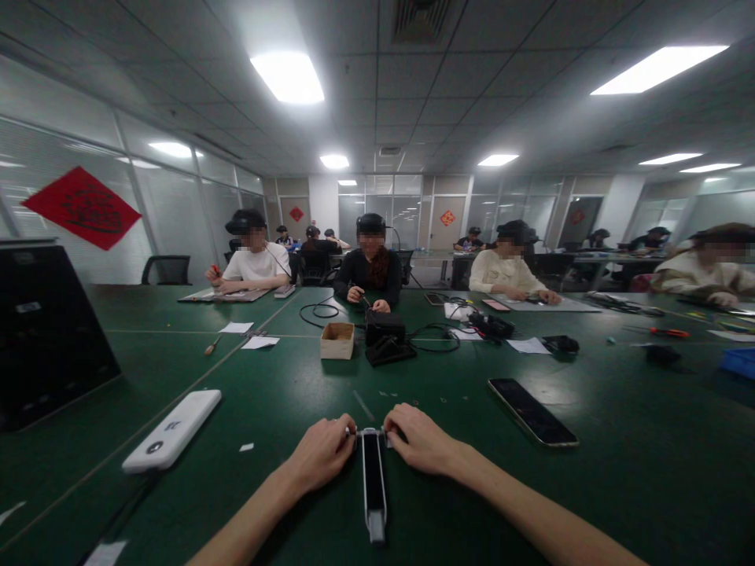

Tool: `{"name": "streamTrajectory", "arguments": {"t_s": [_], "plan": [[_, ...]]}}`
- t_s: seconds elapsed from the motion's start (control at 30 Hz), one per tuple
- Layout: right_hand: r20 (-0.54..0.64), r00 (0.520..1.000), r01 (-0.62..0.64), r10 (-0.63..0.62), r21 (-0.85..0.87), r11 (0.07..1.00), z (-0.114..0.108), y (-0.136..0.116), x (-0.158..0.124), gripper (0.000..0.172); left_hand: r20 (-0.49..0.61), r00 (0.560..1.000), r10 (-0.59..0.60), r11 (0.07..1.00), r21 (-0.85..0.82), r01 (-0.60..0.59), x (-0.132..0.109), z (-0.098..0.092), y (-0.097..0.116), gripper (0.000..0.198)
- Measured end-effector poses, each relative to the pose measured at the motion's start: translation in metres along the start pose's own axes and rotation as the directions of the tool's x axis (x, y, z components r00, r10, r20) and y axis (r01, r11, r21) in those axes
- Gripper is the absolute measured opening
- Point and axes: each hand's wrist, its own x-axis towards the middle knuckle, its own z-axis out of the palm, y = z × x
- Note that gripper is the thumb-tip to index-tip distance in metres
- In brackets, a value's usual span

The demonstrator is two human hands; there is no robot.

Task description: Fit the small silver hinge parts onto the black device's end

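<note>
- Clock set on the slim black-and-white device (373,475); 12 points away from the wearer. The device lies on the green bench (454,511), centred in front of the wearer, between the forearms.
- Long axis: close to 12–6, near end leaning slightly toward 5. A pale, narrower tip (376,528) sits at the near end; a short crosspiece (361,433) spans the far end along 9–3.
- Left hand (324,450): at 10 o'clock, fingers curled, thumb and forefinger appearing to pinch the 9 o'clock end of the crosspiece.
- Right hand (421,440): at 2 o'clock, fingers bent over the 3 o'clock end, apparently pinching it; exact fingertip contact partly hidden.
- Neither hand is clearly nearer; both are at the far end, and the near half is untouched.
- Surroundings: white block (174,432) at 10, well apart; dark-screened phone (531,411) at 2, well apart; open-topped box (337,346) between 11 and 12, just beside a black unit (386,334).
</note>
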Motion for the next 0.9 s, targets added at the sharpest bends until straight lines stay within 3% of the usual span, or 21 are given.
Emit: {"name": "streamTrajectory", "arguments": {"t_s": [0.17,0.33,0.47,0.73,0.9], "plan": [[-0.084,0.996,0.003,-0.008,-0.059,0.998,-0.003,0.015,0.006,0.019,0.012,1.0,-0.001,1.0,0.002,0.001,0.0,-0.001,0.0,0.017],[-0.253,0.963,-0.099,0.09,-0.025,0.995,-0.003,0.049,0.011,0.02,0.011,1.0,0.011,1.0,0.012,-0.011,0.001,0.002,-0.003,0.019],[-0.308,0.942,-0.133,0.13,0.011,0.991,0.003,0.072,0.013,0.021,0.001,1.0,0.028,1.0,0.014,-0.028,0.001,0.002,-0.004,0.018],[-0.319,0.938,-0.174,0.138,-0.085,0.981,-0.002,0.089,0.012,0.025,0.018,1.0,0.011,1.0,0.012,-0.011,0.001,0.0,-0.003,0.019],[-0.188,0.966,-0.207,0.179,-0.14,0.968,-0.015,0.094,0.01,0.025,0.014,1.0,0.018,0.999,0.027,-0.018,0.001,-0.002,0.0,0.019]]}}
